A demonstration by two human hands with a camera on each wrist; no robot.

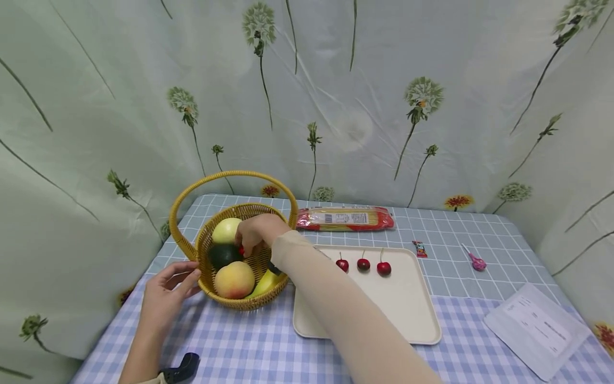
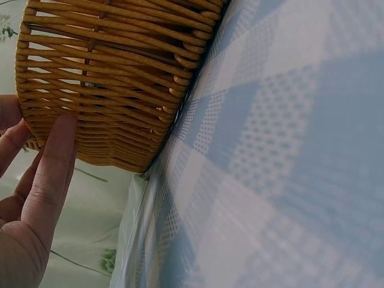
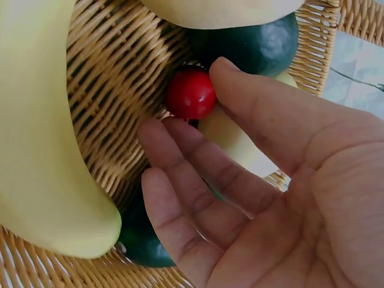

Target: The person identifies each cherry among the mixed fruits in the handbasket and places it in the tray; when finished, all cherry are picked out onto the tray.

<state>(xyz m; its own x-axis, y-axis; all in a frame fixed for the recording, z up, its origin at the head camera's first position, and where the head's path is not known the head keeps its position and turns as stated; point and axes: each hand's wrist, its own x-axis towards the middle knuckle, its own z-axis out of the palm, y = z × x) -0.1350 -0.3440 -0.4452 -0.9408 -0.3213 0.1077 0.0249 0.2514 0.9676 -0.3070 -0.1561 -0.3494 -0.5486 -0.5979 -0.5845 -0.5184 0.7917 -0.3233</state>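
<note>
While my right hand (image 3: 252, 198) sits down inside the wicker basket (image 1: 211, 290), its thumb and fingertips are just touching a small red cherry (image 3: 191, 93) without yet closing round it — the fingers look relaxed and spread, so I'd call that hand released. The cherry lies on the basket floor, wedged between a dark green avocado (image 3: 258, 42) and a pale yellow fruit beside my palm, with a banana (image 3: 42, 150) curving along the other side.

My left hand (image 1: 165, 296) rests flat-fingered against the outer wall of the basket, steadying it, not gripping.

I judge the risk to be the crowding: the cherry is small, smooth and round, so a loose pinch could squirt it deeper under the avocado or the peach (image 1: 234, 280). Lifting my hand out past the handle (image 1: 230, 176) could also nudge the green apple (image 1: 226, 230) or tip the basket if my left hand lets up.

On the cream tray (image 1: 408, 320) just beside the basket, three cherries (image 1: 363, 264) lie in a row. Everything stands on a blue-and-white checked tablecloth (image 1: 268, 346), along with a packet of noodles (image 1: 345, 218) at the back, a small wrapped sweet (image 1: 419, 248), a pink lollipop (image 1: 476, 261) and a white printed sheet (image 1: 537, 328) — all well apart from my hands. A pale green dandelion-print curtain (image 1: 336, 80) closes in the table behind and at both sides.
</note>
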